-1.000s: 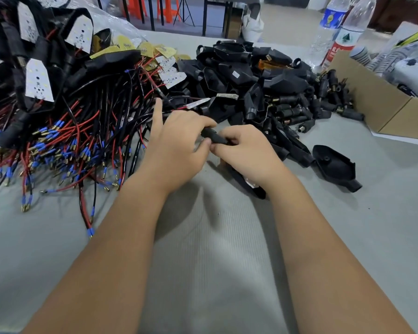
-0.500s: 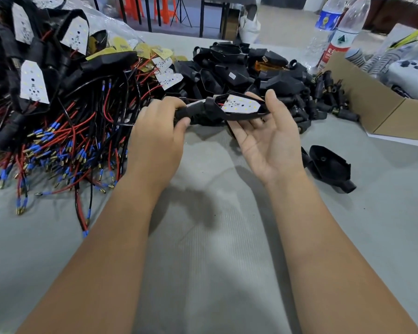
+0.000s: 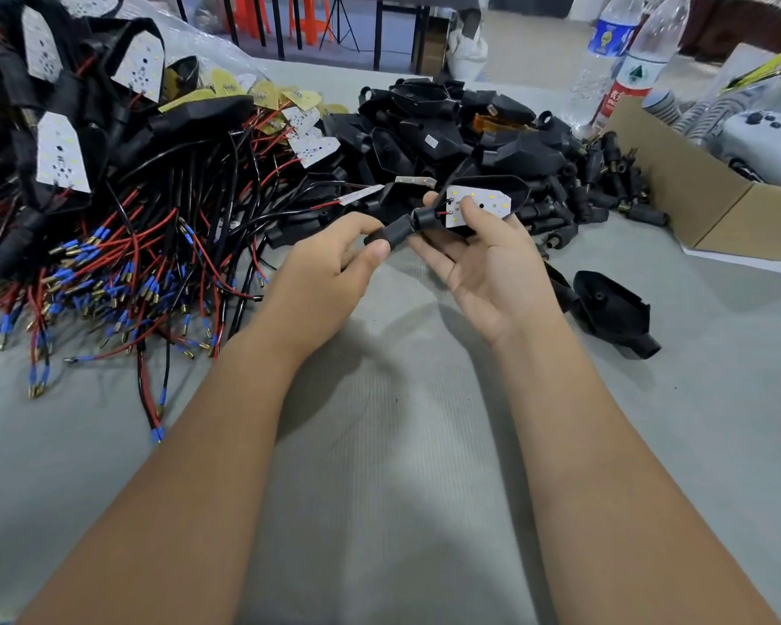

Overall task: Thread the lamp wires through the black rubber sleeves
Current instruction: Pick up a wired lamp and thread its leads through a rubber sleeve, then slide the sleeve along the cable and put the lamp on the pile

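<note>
A grey table (image 3: 379, 512) is carrying a wire pile (image 3: 122, 263) at ten o'clock and black housings (image 3: 447, 128) at twelve. Centrally, the right hand (image 3: 492, 263) is cradling a lamp (image 3: 483, 200), thumb pressing its board; the left hand (image 3: 325, 272) is pinching the rubber sleeve (image 3: 395, 232) touching it at nine o'clock.
</note>
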`<state>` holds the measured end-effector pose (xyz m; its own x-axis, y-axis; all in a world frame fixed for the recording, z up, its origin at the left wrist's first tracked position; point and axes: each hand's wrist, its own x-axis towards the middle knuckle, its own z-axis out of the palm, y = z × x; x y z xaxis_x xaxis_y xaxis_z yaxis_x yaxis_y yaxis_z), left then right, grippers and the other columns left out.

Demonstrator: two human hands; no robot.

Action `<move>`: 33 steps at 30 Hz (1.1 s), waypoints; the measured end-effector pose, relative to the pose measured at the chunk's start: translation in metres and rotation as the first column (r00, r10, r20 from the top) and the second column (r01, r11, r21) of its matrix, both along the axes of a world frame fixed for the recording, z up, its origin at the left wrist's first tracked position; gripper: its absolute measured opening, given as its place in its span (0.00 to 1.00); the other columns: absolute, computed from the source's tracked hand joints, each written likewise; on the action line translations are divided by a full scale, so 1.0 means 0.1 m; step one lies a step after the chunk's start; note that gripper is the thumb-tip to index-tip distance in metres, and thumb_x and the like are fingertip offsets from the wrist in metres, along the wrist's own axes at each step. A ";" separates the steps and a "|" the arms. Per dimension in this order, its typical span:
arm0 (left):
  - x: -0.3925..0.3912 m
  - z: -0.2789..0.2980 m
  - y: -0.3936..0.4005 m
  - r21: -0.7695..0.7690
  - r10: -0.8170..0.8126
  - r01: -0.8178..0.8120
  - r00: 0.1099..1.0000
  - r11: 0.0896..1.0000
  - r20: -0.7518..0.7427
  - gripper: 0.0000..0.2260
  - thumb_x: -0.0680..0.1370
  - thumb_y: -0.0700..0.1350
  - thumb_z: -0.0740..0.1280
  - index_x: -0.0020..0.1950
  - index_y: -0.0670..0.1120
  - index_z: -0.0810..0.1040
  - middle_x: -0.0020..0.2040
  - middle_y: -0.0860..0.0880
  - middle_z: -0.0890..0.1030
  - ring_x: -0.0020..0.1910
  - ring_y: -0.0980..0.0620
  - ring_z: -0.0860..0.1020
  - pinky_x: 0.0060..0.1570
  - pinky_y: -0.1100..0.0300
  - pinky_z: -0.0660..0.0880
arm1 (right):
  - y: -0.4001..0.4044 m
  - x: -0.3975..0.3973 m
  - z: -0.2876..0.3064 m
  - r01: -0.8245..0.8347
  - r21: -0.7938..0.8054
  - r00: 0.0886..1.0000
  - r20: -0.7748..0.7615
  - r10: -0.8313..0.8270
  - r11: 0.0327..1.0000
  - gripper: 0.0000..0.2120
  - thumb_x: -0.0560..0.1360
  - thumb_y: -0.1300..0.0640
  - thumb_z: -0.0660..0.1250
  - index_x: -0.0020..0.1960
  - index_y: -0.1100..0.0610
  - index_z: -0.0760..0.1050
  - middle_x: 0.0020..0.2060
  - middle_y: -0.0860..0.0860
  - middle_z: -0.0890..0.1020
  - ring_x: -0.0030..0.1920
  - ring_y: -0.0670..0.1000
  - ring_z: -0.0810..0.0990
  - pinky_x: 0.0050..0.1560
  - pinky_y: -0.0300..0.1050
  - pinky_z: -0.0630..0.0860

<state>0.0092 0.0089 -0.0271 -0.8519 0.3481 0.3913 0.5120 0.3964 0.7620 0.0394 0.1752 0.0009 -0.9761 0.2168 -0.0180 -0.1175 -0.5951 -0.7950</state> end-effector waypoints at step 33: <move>0.16 1.61 -1.93 0.074 0.127 -0.152 0.955 0.986 0.268 0.21 0.84 0.48 0.58 0.32 0.56 0.79 0.26 0.54 0.62 0.22 0.58 0.56 0.23 0.67 0.53 | -1.80 -0.27 1.07 -0.434 0.086 0.901 0.039 0.432 0.897 0.16 0.82 0.45 0.57 0.60 0.55 0.72 0.47 0.53 0.82 0.42 0.51 0.83 0.42 0.46 0.81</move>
